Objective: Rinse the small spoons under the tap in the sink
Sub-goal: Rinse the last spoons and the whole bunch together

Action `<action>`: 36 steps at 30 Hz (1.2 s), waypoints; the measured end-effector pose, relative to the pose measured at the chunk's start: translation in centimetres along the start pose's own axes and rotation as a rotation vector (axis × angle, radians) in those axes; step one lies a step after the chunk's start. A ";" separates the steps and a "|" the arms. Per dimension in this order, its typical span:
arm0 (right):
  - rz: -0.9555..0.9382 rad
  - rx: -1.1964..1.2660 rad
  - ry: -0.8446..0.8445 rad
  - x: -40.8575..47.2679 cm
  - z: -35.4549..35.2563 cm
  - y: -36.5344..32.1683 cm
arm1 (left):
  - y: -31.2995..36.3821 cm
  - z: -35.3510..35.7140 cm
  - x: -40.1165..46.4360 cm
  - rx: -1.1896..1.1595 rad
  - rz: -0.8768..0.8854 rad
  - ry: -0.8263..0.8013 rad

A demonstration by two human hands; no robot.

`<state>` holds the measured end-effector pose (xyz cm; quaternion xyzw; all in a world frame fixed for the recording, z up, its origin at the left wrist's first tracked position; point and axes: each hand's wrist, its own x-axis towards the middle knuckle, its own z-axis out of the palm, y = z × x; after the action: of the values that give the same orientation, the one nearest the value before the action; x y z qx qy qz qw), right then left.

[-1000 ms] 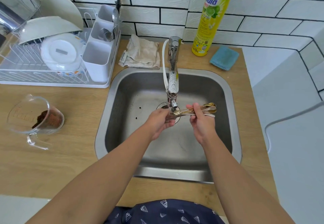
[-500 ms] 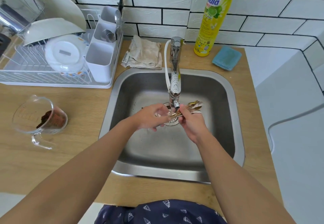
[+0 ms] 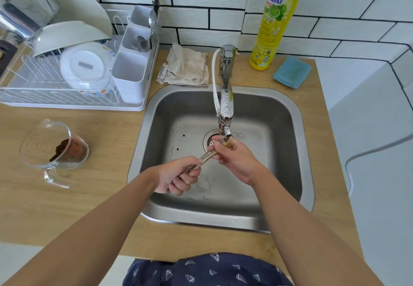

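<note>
A bundle of small gold spoons (image 3: pixel 206 157) slants over the steel sink (image 3: pixel 299 151), just below the spout of the chrome tap (image 3: pixel 226 104). My left hand (image 3: pixel 178 175) grips the handle ends at the lower left. My right hand (image 3: pixel 234 159) curls round the upper ends, right under the spout, and hides the bowls. Only a short stretch of the spoons shows between the two hands. The drain (image 3: pixel 211 141) lies behind them.
A white dish rack (image 3: pixel 67 98) with bowls and a cutlery holder stands at the back left. A glass jug (image 3: pixel 54 149) with brown powder sits left of the sink. Behind the sink lie a folded cloth (image 3: pixel 185 67), a yellow detergent bottle (image 3: pixel 272 30) and a blue sponge (image 3: pixel 291 72).
My left hand has slid down and left along the handles. My right hand has closed over the spoon bowls, which stuck out to the right before.
</note>
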<state>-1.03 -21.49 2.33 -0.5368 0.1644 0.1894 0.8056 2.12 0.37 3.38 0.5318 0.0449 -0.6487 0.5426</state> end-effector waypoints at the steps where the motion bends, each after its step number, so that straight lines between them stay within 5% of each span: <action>1: -0.009 -0.060 0.013 0.0 0.4 0.2 | -0.2 -0.4 -0.3 -0.028 -0.013 -0.011; 4: -0.014 -0.064 0.056 0.3 1.6 0.5 | -0.4 -1.1 -0.9 -0.127 -0.038 -0.039; 8: -0.025 0.244 0.043 0.6 1.7 0.5 | -0.1 -1.2 -1.1 -0.301 -0.049 -0.058; 12: -0.125 0.153 0.013 0.5 1.4 0.9 | -0.2 -0.9 -1.0 -0.356 -0.075 -0.086; 19: -0.040 0.101 0.242 0.9 1.0 0.7 | 0.0 0.4 -0.3 -0.324 -0.092 -0.015; 21: 0.003 0.138 0.276 0.9 0.8 0.8 | 0.2 1.1 0.3 -0.118 -0.036 0.166; 26: 0.120 0.061 0.164 0.8 0.5 1.0 | 0.3 2.9 2.1 1.069 0.198 0.720; 29: 0.069 0.092 0.164 1.0 0.4 0.8 | 0.1 2.8 2.5 1.161 0.266 0.779; 31: 0.030 0.096 0.181 1.2 0.2 0.9 | 0.4 2.7 2.4 1.102 0.272 0.702; 36: -0.043 0.245 0.267 1.0 0.2 1.2 | 1.2 1.8 1.3 0.443 0.235 0.454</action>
<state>-0.72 -20.74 0.99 -0.4585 0.2800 0.0778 0.8399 2.07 -2.18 3.83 0.7692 -0.0389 -0.4406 0.4612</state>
